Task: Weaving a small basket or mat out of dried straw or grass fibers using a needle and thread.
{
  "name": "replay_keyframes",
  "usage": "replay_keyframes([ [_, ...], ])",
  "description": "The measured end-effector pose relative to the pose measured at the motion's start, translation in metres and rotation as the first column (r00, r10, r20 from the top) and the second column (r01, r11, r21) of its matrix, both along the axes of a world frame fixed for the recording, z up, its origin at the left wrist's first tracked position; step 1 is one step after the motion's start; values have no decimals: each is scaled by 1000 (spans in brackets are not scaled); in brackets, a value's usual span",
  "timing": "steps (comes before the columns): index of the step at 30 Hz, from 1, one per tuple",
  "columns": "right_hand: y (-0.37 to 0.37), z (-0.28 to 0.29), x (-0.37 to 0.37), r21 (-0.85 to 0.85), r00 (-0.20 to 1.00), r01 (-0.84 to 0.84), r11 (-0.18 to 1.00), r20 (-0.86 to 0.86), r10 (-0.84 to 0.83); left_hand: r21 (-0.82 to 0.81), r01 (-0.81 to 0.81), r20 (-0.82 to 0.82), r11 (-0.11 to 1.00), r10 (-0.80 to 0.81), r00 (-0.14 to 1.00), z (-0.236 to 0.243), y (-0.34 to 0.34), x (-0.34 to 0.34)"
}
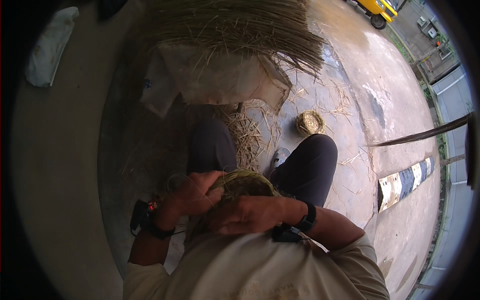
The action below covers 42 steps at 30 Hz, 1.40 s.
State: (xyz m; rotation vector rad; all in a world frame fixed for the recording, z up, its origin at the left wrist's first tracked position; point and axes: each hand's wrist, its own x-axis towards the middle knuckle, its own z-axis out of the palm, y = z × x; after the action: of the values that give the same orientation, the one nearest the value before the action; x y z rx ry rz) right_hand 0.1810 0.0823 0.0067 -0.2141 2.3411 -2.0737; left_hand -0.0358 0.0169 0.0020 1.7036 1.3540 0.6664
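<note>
A straw basket (250, 176), its coiled rim greenish-yellow, is held over the lap, close to the shirt front. The left hand (197, 194) is mostly closed at the basket's left edge, with bent fingers gripping the rim, and a thin pale strand (172, 181) loops out beside it. The right hand (252, 212) lies across the basket's near side, knuckles up and fingers curled inward; its fingertips are hidden, so I cannot tell how firmly it grips.

Just below the basket, the beige shirt (230, 267) bears a small emblem and a faint line of lettering, dull tan on the cloth. Left of the basket and well beyond it, a pale sheet (157, 90) shows a small blue mark too blurred to make out. A dark device (141, 215) with a red light, left of the basket, sits at the left wrist.

Beyond the basket and to its right, a second basket (310, 123) rests on the floor (345, 170). Loose straw (245, 137) is scattered straight beyond the basket, and farther that way a thick straw bundle (235, 27) lies over dirty pale sacking (220, 75). Far to the basket's right is a black-and-white striped block (406, 182).
</note>
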Motion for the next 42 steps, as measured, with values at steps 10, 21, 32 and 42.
replay_keyframes([
  [10, 31, 33, 64, 351, 835, 549, 759, -259, -485, 89, -241, -153, 966, 252, 955, -20, -11, 0],
  [21, 32, 48, 255, 243, -239, 951, -193, 181, -954, 249, -440, -261, 863, 497, 828, 4, -4, -25],
  [32, -10, 12, 41, 558, 682, 648, 519, -122, -721, 266, -346, -174, 900, 398, 901, 19, -5, 23],
  [42, -14, 20, 37, 554, 666, 622, 553, -2, -746, 277, -327, -184, 904, 384, 905, 17, -5, 28],
])
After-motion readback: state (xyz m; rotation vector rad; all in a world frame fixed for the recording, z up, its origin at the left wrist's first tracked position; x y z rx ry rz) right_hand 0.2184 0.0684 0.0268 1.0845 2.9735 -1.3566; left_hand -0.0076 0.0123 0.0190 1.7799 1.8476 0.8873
